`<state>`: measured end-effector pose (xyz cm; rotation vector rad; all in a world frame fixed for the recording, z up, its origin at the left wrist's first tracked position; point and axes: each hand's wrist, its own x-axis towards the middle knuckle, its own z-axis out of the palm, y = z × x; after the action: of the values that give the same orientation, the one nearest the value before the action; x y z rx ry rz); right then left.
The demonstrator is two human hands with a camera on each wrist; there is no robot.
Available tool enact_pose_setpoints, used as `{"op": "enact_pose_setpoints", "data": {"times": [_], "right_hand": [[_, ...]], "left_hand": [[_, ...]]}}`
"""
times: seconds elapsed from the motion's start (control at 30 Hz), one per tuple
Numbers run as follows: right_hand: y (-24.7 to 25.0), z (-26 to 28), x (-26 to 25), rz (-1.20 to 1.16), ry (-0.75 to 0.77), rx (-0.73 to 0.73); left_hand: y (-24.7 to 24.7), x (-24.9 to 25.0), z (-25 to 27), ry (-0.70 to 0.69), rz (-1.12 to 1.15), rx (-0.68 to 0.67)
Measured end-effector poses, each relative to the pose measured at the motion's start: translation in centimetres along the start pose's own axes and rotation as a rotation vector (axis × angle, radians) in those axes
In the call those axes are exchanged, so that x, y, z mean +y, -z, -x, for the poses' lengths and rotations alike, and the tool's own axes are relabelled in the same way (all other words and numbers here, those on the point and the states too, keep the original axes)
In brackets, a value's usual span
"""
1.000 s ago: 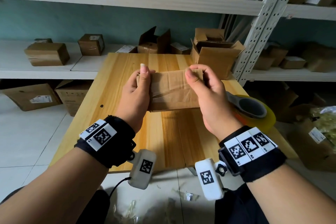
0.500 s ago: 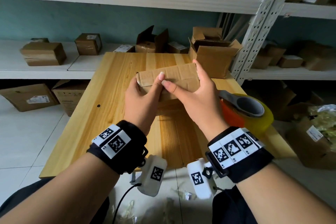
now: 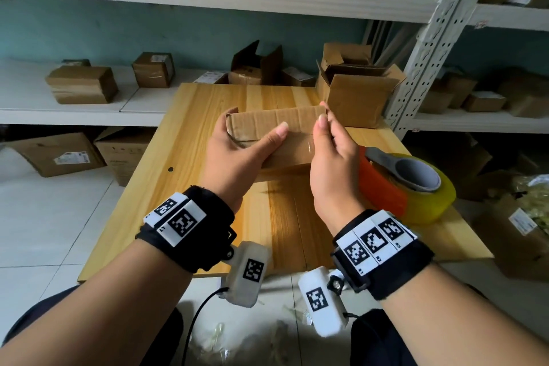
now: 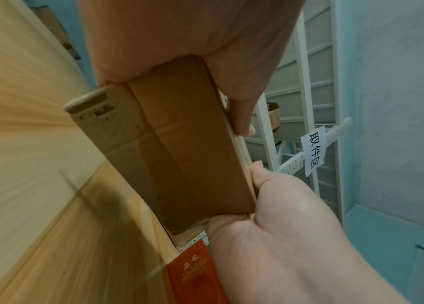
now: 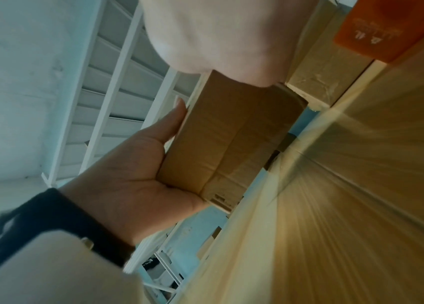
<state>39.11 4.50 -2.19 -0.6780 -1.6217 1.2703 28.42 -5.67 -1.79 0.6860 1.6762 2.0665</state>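
I hold the small cardboard box [image 3: 258, 122] in the air just above the bench [image 3: 184, 140], one hand at each end. My left hand [image 3: 231, 163] grips the left end, with the thumb across the near face and the fingers curled round the back. My right hand [image 3: 332, 169] clamps the right end the same way. The tape dispenser [image 3: 410, 184] lies just right of my right hand. An open carton [image 3: 359, 98] stands behind the box.

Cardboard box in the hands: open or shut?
Shut where visible: the cardboard box shows flaps meeting under tape. Far side, cannot tell.
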Motion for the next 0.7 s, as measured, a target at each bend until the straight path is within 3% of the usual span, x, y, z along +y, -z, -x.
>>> {"op": "enact_pose_setpoints", "data": {"times": [0.1, 0.27, 0.37, 0.53, 0.7], "right_hand": [[0.4, -0.1, -0.8, 0.066, 0.037, 0.001], [1.8, -0.6, -1.8, 0.196, 0.082, -0.133], [2.3, -0.8, -2.3, 0.216, 0.047, -0.196], [2.2, -0.7, -1.8, 0.244, -0.021, -0.250], [2.4, -1.4, -1.4, 0.275, -0.003, -0.277]], "left_hand": [[-0.4, 0.3, 0.4, -0.020, -0.003, 0.003], [-0.5, -0.1, 0.5, -0.068, -0.053, -0.008], [-0.3, -0.1, 0.3, -0.072, -0.024, -0.047], [-0.3, -0.2, -0.1, 0.037, 0.022, -0.085], [-0.5, -1.4, -0.3, -0.013, -0.076, -0.033]]}}
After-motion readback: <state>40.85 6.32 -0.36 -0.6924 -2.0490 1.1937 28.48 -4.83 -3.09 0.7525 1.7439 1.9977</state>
